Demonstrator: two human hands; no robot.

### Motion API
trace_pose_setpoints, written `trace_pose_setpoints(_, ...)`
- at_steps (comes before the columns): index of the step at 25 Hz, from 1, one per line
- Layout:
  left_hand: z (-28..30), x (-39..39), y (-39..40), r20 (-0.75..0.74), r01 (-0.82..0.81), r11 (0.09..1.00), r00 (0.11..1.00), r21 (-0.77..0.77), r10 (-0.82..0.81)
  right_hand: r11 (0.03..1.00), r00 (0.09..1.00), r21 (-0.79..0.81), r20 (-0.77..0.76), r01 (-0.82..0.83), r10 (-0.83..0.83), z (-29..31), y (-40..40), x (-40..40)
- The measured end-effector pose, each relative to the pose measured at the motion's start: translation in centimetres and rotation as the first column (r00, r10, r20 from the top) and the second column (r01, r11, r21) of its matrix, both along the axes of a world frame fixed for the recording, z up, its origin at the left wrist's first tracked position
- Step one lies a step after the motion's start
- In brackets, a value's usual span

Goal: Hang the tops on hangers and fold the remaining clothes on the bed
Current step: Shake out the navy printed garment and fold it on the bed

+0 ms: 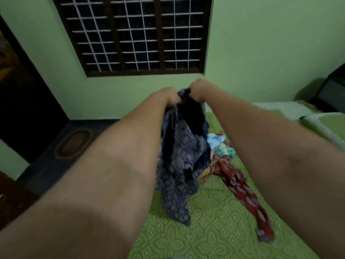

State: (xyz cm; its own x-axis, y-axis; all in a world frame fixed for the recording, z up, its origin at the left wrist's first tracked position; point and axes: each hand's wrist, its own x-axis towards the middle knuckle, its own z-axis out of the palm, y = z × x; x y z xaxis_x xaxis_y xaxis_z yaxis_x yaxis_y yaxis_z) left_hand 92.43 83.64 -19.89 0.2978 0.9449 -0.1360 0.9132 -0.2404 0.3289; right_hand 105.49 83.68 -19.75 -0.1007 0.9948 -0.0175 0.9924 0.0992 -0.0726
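A: Head view, single frame. Both arms were stretched forward. The left hand (pixel 169 96) and the right hand (pixel 200 89) were close together, each with fingers curled tight on the top edge of a dark blue patterned garment (pixel 179 156).

B: Position of the garment?

A: Held up above the bed (pixel 214 212). It hung down in loose folds between the forearms, and its lower end reached the green patterned bedspread (pixel 205 230). I could not tell whether it was a top or something else; the cloth was bunched and blurred.

B: Other clothes?

A: A small heap lay on the bed just behind and to the right of the hanging garment: a light blue and white piece (pixel 216 140), with a green-tinted piece (pixel 226 150) beside it. A red patterned garment (pixel 240 186) trailed from the heap toward the near right of the bed.

B: Surroundings?

A: A green wall with a dark-framed barred window (pixel 134 34) faced the camera. An oval mat (pixel 73 143) lay on the dark floor at left. A pillow (pixel 326 126) sat at the far right end of the bed.
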Motion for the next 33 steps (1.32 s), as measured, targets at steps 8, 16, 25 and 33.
trace_pose_setpoints(8, -1.7, 1.3, -1.0, 0.282, -0.059, 0.972, 0.951, -0.228, 0.124, 0.973, 0.979, -0.112, 0.068, 0.201, -0.195, 0.1, -1.7, 1.8)
trace_pose_setpoints(16, 0.1, 1.1, -2.8, 0.753, 0.175, 0.783, 0.459, -0.596, 0.471, 0.987, 0.574, 0.043, -0.817, 0.156, -0.056, 3.2, -2.1, 2.7)
trace_pose_setpoints(25, 2.8, 0.1, -2.2, 0.880, 0.223, 0.852, 0.163, -0.474, 0.447, 0.884, -0.203, -0.455, -0.860, -0.107, -0.467, -5.0, -5.3, 5.8)
trace_pose_setpoints(33, -0.6, -7.3, 1.2, 0.829, -0.151, 0.838, 0.135, -0.524, 0.542, 0.850, 0.239, -0.265, -0.883, 0.454, -0.403, -4.0, -2.3, 10.7)
